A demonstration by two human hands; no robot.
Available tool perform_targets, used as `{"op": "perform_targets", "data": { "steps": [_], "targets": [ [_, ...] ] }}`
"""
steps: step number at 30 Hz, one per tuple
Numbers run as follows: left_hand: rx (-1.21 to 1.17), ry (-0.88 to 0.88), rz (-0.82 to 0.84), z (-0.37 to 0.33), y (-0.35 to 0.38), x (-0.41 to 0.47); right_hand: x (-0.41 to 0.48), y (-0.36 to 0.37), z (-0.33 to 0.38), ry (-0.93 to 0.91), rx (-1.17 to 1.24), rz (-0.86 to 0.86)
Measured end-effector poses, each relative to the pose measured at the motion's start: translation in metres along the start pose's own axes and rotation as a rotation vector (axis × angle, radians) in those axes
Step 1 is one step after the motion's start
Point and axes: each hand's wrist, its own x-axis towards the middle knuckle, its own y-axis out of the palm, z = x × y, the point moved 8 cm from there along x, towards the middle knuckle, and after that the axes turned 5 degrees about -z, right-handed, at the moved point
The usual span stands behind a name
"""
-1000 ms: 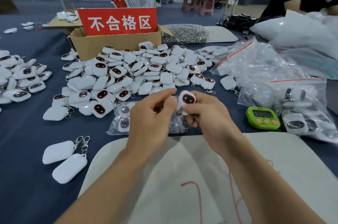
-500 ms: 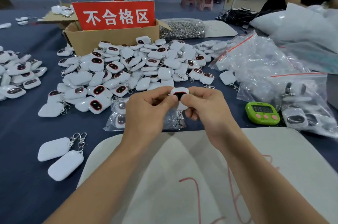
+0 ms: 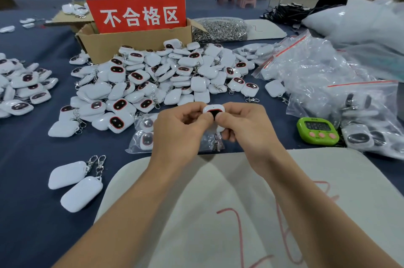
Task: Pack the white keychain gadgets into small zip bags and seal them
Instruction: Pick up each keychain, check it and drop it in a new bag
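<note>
Both hands meet over the blue cloth and pinch one white keychain gadget point(image 3: 215, 110) with a dark red-rimmed face. My left hand point(image 3: 181, 130) holds its left side, my right hand point(image 3: 244, 125) its right side and underside. Its metal clip point(image 3: 216, 142) hangs below between the hands. Under the hands lie small zip bags point(image 3: 143, 134) with gadgets inside. A large heap of loose gadgets point(image 3: 161, 79) sits just beyond. Whether a bag is around the held gadget I cannot tell.
A cardboard box point(image 3: 131, 44) with a red sign stands behind the heap. Clear bags point(image 3: 323, 75) pile up at the right beside a green timer point(image 3: 318, 131). Two gadgets point(image 3: 74, 182) lie face down at the near left. A white pad point(image 3: 240, 202) lies under my forearms.
The gadget has turned from upright at my right fingertips to lying flatter, now pinched between both hands. The hands closed together and the view shifted slightly.
</note>
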Motion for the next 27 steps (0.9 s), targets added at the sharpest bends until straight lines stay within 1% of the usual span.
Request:
{"op": "perform_targets", "data": {
  "steps": [4, 10, 15, 19, 27],
  "targets": [
    [-0.029, -0.018, -0.008, -0.0001, -0.0029, -0.0006, -0.0027, 0.0044, 0.0005, 0.009, 0.003, 0.022],
    [-0.027, -0.030, -0.022, 0.0018, -0.0020, -0.0004, -0.0013, 0.0020, 0.0009, 0.003, -0.002, 0.005],
    [-0.042, -0.041, -0.037, 0.0034, -0.0043, 0.0006, -0.0016, 0.0066, -0.0009, 0.003, -0.037, 0.045],
    [-0.017, -0.031, -0.037, 0.0030, -0.0067, -0.0007, -0.0015, 0.0068, -0.0027, -0.011, -0.050, 0.017],
    [0.028, -0.001, -0.038, 0.0045, -0.0055, 0.0008, -0.0008, 0.0026, -0.0009, -0.071, -0.157, -0.057]
  ]
}}
